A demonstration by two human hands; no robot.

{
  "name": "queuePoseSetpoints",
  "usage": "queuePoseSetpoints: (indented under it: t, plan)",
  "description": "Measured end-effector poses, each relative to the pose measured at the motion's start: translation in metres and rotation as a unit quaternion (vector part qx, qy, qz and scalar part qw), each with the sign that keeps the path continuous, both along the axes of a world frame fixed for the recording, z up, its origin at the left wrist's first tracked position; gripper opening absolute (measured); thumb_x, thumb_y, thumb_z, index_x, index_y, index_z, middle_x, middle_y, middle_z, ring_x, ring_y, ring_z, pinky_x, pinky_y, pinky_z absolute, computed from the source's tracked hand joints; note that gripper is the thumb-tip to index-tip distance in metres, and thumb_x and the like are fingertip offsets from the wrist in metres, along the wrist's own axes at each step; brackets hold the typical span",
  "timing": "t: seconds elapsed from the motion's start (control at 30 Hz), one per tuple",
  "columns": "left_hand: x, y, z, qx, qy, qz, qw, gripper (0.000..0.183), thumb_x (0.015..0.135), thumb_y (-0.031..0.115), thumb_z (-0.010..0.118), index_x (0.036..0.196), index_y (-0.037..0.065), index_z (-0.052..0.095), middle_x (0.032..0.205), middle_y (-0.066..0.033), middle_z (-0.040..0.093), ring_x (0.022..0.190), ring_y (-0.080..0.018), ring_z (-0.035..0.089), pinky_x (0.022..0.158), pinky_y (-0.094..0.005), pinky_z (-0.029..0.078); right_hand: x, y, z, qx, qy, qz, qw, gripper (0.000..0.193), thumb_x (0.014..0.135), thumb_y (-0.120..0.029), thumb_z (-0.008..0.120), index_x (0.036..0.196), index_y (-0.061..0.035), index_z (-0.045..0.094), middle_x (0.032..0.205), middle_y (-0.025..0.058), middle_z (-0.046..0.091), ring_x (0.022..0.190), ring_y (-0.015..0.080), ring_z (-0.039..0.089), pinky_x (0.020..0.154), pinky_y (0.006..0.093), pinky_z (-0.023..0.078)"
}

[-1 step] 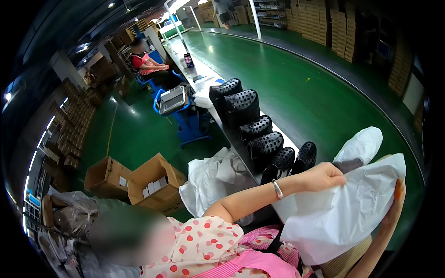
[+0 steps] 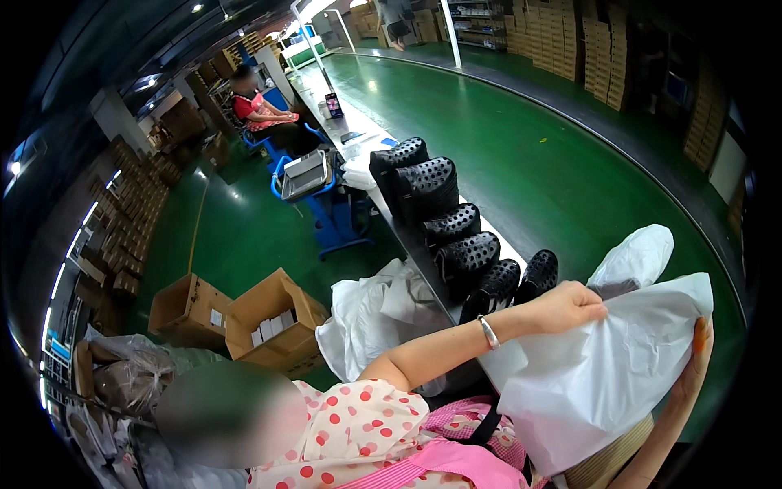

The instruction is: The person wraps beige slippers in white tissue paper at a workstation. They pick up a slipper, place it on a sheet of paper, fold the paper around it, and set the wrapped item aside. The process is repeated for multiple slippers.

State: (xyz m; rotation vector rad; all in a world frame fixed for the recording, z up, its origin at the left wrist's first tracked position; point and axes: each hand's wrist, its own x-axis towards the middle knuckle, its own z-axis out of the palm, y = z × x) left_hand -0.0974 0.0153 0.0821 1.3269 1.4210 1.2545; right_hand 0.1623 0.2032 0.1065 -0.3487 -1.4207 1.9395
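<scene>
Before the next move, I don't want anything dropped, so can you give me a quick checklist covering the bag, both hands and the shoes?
1. Left hand closed on the top edge of the white plastic bag: ok.
2. Right hand lies along the bag's right edge; whether it has a firm grip: cannot tell.
3. Bag mouth open: cannot tell, the opening is not in view.
4. Bag contents: cannot tell, the plastic is opaque.
5. Black perforated shoes lined up on the long bench, next to the left hand and untouched: ok.
</scene>
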Motion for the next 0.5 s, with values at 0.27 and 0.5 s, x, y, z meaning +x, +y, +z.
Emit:
queuePoseSetpoints:
  t: [0.27, 0.5]
  plan:
    - [-0.008, 0.019, -0.021, 0.143, 0.249, 0.103, 0.952, 0.031, 0.091, 0.025, 0.064, 0.111, 0.0, 0.065, 0.102, -0.0129, 0.065, 0.095, -0.0224, 0.061, 0.083, -0.0331, 0.05, -0.003, 0.011, -0.035, -0.055, -0.009, -0.146, 0.988, 0.041, 0.094, -0.021, 0.062, 0.128, 0.0005, 0.053, 0.121, 0.0089, 0.061, 0.108, 0.0161, 0.06, 0.096, 0.0316, 0.048]
    - [0.024, 0.012, 0.013, 0.149, 0.064, 0.133, 0.978, 0.06, 0.1, 0.047, 0.047, 0.129, -0.005, 0.05, 0.116, -0.0167, 0.06, 0.11, -0.0227, 0.056, 0.096, -0.0302, 0.041, -0.057, -0.036, 0.015, 0.014, 0.003, -0.009, 1.0, 0.032, 0.091, -0.018, 0.067, 0.117, -0.0007, 0.058, 0.108, 0.0054, 0.063, 0.095, 0.0109, 0.061, 0.085, 0.0252, 0.05]
